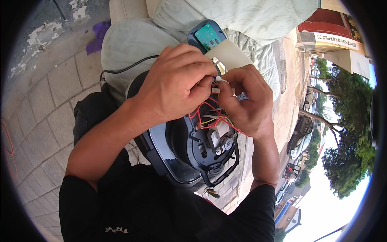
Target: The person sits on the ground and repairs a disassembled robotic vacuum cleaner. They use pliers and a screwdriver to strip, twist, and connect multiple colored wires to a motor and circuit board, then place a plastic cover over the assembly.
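My left hand (173,84) and my right hand (248,97) meet above an opened black appliance housing (169,149). Both are closed in a pinch at a small white wire connector (219,78) between their fingertips; its exact shape is partly hidden. Below the hands, red wires (200,107) and a yellow wire (207,121) loop over the housing. A small metal-and-white motor (221,139) is mounted at the housing's right side. A pale flat panel (231,54) stands just beyond the fingers. My left hand covers much of the housing's far part.
A dark-framed panel with a green circuit board (208,37) lies on pale green cloth-covered seating (234,16) behind. One black cable (129,65) runs left from the housing. A purple cloth (97,37) lies on the paving (50,97) at left. Parked cars (303,126) and trees stand far right.
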Tool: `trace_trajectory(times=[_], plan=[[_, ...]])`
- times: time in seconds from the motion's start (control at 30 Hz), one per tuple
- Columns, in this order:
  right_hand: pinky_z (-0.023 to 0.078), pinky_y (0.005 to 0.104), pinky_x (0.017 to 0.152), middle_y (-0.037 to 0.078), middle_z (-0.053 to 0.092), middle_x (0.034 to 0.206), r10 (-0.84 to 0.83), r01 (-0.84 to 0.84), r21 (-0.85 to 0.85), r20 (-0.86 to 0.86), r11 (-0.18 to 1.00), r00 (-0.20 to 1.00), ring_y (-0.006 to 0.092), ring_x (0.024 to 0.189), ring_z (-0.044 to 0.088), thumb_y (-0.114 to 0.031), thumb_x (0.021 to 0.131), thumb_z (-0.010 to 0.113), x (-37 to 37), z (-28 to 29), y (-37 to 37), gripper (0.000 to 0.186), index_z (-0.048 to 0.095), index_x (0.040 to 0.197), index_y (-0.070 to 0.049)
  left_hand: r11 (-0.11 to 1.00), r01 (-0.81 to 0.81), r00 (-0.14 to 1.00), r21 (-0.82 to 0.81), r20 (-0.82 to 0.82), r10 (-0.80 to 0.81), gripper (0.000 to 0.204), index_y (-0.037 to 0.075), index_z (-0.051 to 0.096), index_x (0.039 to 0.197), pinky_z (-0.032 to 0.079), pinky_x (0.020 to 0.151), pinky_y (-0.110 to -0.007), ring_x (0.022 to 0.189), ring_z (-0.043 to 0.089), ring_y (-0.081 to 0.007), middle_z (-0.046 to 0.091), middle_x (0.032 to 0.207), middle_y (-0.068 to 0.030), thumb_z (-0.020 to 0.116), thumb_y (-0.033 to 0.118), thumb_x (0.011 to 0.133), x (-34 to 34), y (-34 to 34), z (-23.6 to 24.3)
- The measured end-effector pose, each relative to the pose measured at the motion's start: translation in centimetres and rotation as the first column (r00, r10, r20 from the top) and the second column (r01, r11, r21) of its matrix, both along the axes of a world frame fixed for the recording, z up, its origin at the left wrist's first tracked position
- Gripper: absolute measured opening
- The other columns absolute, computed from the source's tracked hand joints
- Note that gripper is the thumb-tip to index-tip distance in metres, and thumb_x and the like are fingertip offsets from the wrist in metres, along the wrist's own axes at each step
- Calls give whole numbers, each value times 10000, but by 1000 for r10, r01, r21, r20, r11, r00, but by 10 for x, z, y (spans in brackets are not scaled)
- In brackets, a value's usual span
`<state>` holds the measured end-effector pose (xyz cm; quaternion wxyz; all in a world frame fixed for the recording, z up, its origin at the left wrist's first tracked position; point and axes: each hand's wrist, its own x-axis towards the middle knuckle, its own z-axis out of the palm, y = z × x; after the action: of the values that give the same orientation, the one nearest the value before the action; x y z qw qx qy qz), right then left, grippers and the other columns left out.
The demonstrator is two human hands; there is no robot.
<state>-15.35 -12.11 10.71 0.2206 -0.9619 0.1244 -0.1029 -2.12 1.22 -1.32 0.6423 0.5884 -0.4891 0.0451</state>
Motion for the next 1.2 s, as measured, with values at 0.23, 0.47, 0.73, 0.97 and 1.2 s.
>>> trace_trajectory(times=[0.23,0.47,0.73,0.97,1.2], plan=[[509,209,680,-17,704,891,-254,296,302,-171,906,952,17,777,609,-17,1027,731,0,1,12,80,700,1079,35,999,-41,999,-35,19,42,259,59,768,1063,541,905,-406,1040,723,-284,778,1067,-61,813,-27,824,-2,-1,-1],[515,212,697,-14,715,911,-285,319,352,-146,880,947,20,798,616,-25,1027,745,0,0,15,96,710,1086,42,1000,2,1000,4,2,-3,240,51,766,1062,538,950,-410,1075,710,-292,773,1076,-65,809,-9,834,1,0,3],[509,262,627,32,706,861,-246,259,332,-81,907,966,64,723,632,-89,985,786,-2,1,2,120,745,1041,10,969,227,972,97,-81,-219,167,20,763,1189,484,1078,-431,1205,632,-317,757,1206,-104,674,79,1060,14,4,0],[567,392,614,93,700,896,73,-63,-101,91,993,993,259,714,720,-60,909,807,5,1,-6,132,757,1029,-36,961,256,960,104,-144,-240,151,54,779,1118,497,1039,-459,1140,654,-332,779,1149,-83,721,124,998,19,-7,-6],[577,432,629,116,678,898,205,-179,-203,114,963,972,350,725,707,-21,860,796,14,-1,-13,160,726,1003,-34,931,325,943,164,-134,-306,212,11,772,1158,480,1077,-415,1206,623,-298,748,1212,-92,694,188,1073,25,-5,-3]])
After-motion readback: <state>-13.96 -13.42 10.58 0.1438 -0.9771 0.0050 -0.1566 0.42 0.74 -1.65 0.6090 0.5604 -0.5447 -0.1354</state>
